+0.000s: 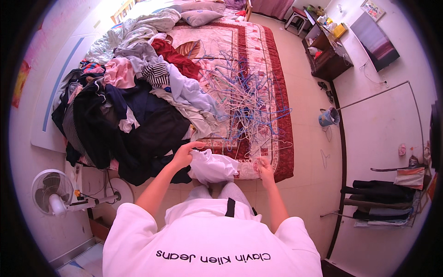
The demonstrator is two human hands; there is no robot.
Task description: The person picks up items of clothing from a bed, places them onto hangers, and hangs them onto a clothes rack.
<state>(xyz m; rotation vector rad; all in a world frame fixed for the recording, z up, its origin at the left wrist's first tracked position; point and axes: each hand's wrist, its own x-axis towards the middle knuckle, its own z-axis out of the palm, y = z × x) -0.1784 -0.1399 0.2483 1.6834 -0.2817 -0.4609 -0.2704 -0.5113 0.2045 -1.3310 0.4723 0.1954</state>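
Note:
My left hand (183, 155) is closed on the edge of a white garment (213, 167), which hangs crumpled in front of my lap at the near edge of the bed. What kind of garment it is cannot be made out. To the right, my right hand (264, 171) pinches a thin, pale clothes hanger (277, 148) at the bed's near right part. Beyond it lies a tangled heap of blue and white clothes hangers (247, 99). On the left side of the bed rises a large pile of clothes (147, 111), dark ones nearest me, with pink, red and striped pieces farther back.
The bed (272, 55) has a red and white patterned cover, with pillows (200, 17) at its far end. A standing fan (53, 191) is at near left. On the right are a bucket (328, 117), a desk (330, 57) and a rack with folded clothes (380, 201).

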